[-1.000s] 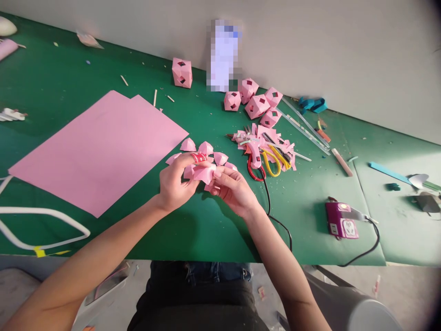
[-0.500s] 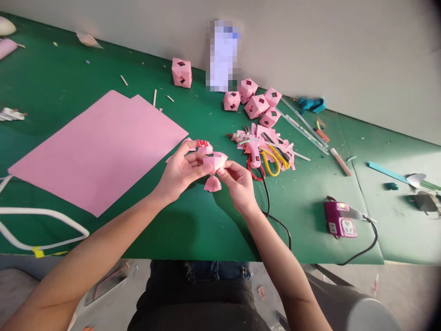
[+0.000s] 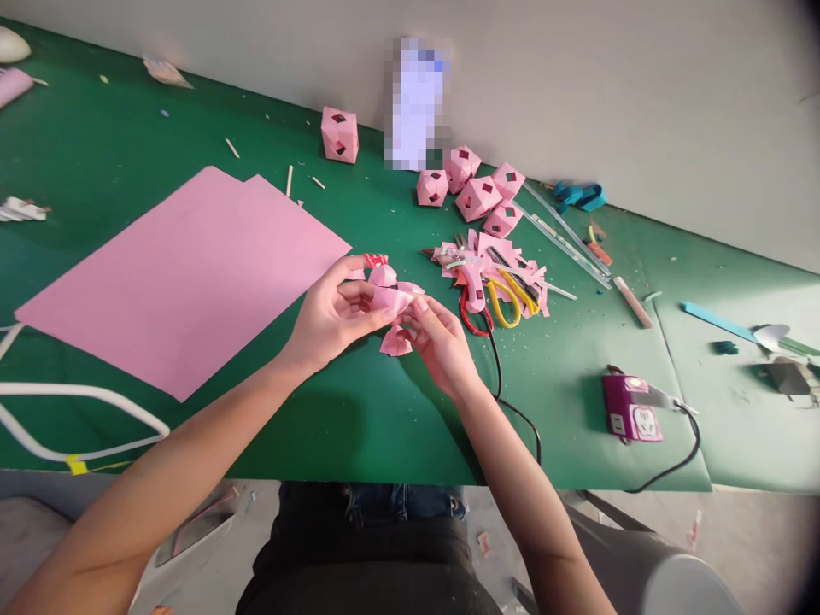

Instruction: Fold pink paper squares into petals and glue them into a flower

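Between my two hands is a folded pink paper piece (image 3: 392, 299), held above the green table. My left hand (image 3: 330, 312) grips its left side with thumb and fingers, and a red-and-white wrap covers one fingertip. My right hand (image 3: 441, 337) pinches the right edge of the same piece between thumb and forefinger. Another small folded pink piece (image 3: 395, 342) shows just below, beside my right fingers; whether it joins the held one I cannot tell. Past my left fingers, more pink paper (image 3: 383, 275) is partly hidden.
A large pink sheet (image 3: 185, 282) lies to the left. Several pink paper polyhedra (image 3: 477, 198) stand at the back, near a blurred-out upright panel (image 3: 416, 107). Right of my hands are a pink glue gun (image 3: 472, 286), yellow-handled scissors (image 3: 503, 303) and paper scraps. A purple power socket (image 3: 631, 408) sits farther right.
The held paper piece has turned and tilted between my fingers. My right thumb and forefinger have shifted slightly up along its edge, and my left hand has moved a little left.
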A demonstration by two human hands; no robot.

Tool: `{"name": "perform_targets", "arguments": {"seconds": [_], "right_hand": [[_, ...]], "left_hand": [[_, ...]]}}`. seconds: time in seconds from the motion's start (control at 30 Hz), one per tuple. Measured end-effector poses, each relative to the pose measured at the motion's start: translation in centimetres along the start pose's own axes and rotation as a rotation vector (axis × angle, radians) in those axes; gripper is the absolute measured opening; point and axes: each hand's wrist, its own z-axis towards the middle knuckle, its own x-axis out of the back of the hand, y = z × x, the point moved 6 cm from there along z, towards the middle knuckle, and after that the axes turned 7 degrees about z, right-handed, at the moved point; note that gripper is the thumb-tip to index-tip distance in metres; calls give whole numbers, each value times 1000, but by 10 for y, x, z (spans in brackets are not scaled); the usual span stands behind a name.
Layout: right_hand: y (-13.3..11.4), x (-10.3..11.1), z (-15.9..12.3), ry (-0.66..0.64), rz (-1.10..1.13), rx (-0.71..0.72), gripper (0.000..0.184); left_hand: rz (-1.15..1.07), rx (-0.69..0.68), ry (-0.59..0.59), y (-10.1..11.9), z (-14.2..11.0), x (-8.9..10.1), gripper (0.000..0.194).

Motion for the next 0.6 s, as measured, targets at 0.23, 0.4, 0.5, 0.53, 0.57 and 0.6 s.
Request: {"name": "perform_targets", "arguments": {"seconds": [0.23, 0.4, 0.5, 0.53, 0.57, 0.6], "right_hand": [[7, -7, 1, 27, 190, -35, 37], [9, -11, 2, 1, 391, -108, 33], [13, -12, 2, -27, 399, -130, 33], [14, -12, 2, -31, 389, -134, 34], [16, -13, 2, -34, 379, -139, 36], [17, -13, 1, -37, 365, -141, 37]], "left_hand": [[196, -68, -5, 5, -7, -6, 67], [-64, 79, -9, -7, -2, -3, 64], [-108, 147, 5, -9, 0, -1, 58], [-101, 155, 11, -8, 0, -1, 60], [-87, 156, 17, -7, 0, 0, 63], [-71, 153, 22, -5, 0, 0, 66]]}}
